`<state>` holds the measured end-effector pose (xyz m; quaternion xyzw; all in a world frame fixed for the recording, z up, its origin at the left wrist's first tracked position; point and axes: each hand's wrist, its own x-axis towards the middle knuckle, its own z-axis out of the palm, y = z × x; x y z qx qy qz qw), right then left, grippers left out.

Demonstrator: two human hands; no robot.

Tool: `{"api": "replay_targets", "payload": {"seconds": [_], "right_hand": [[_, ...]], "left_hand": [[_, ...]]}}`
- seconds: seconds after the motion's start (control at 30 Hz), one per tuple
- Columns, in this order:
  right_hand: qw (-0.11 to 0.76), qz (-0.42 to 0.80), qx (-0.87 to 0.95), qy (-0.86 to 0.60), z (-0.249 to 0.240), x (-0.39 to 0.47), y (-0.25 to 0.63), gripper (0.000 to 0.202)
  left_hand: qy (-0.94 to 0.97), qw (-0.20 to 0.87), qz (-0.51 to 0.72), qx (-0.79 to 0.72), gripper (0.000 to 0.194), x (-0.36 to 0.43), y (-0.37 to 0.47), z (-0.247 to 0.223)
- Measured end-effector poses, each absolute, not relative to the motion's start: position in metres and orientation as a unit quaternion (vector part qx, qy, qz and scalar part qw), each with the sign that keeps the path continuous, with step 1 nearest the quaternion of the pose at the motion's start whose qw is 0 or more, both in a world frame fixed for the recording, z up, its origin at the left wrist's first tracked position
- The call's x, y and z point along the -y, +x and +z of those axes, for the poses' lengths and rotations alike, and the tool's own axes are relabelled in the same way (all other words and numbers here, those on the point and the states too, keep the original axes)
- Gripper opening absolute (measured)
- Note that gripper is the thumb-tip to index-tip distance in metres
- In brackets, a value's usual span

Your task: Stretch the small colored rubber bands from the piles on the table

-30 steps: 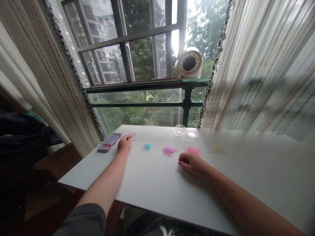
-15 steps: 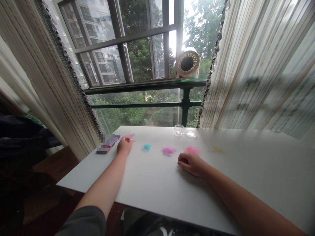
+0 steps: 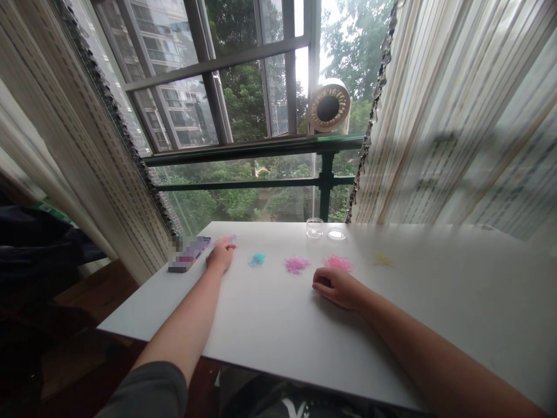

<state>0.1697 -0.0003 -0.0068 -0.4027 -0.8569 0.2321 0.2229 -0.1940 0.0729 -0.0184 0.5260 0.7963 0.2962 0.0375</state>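
Note:
My left hand is at a small pink and pale pile on the white table; its fingertips are too small to read clearly. My right hand rests on the table with curled fingers and nothing visible in them, just in front of a bright pink pile. Between the hands lie a blue pile and a purple-pink pile of thin pieces. Farther right is a faint yellow pile.
A clear round container and a clear lid stand near the table's back edge. A phone-like device lies left of my left hand. Behind are a green railing, a round fan and curtains.
My left hand has turned slightly, and the pink strand that stuck out from its fingers no longer shows. My right hand stays in place. The view has shifted slightly.

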Motion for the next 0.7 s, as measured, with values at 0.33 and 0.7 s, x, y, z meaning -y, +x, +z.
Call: {"api": "replay_targets", "payload": {"seconds": [0.33, 0.7], "right_hand": [[0.218, 0.235, 0.856, -0.405, -0.006, 0.001, 0.170, 0.012], [0.228, 0.248, 0.852, -0.401, -0.009, 0.000, 0.171, 0.011]], "left_hand": [[0.541, 0.047, 0.361, -0.758, 0.027, -0.067, -0.199, -0.024], [0.549, 0.088, 0.481, -0.678, 0.019, -0.074, -0.203, -0.033]]}}
